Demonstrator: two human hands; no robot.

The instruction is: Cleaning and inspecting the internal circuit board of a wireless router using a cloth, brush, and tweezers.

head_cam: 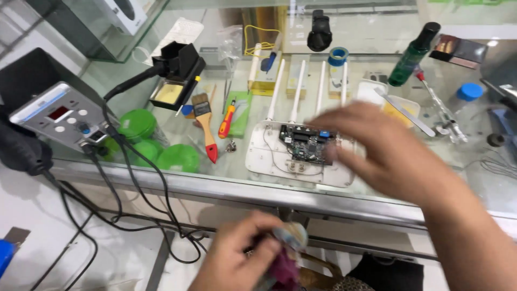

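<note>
Head view: paintbrush (205, 128), screwdriver (226, 118) beside opened white router (301, 153) (board bare), blurred right hand (388, 153) fingers spread above; left hand (242, 258) clamped on cloth bundle (285, 253).

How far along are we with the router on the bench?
Done: the router lies open, its circuit board exposed. In hand: the right hand, blurred, reaches over the board; the left hand grips a small blurred object below the bench. Left: the cover is not back on; the screwdriver lies untouched.
</note>
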